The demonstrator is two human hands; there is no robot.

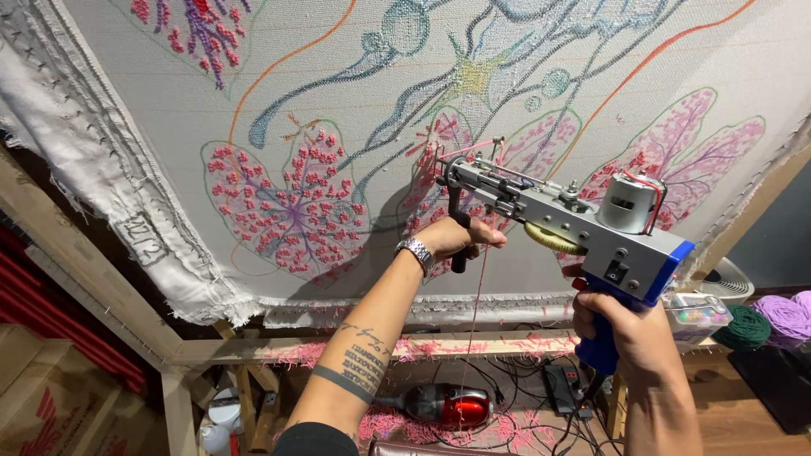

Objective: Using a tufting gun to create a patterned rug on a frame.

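Observation:
A grey and blue tufting gun (583,228) is pressed tip-first against a stretched cloth (363,76) that bears a tufted design of pink leaves and blue stems. My right hand (621,325) grips the gun's blue rear handle. My left hand (456,236), with a metal watch on the wrist, is closed around the black front handle under the gun's nose. A thin pink yarn (476,312) runs from the gun down toward the floor.
The cloth is tacked on a wooden frame (279,348). Below it lie a red vacuum cleaner (448,407), cables, a power strip (562,390) and pink yarn scraps. Green and purple yarn balls (764,323) and a clear box of beads sit at right.

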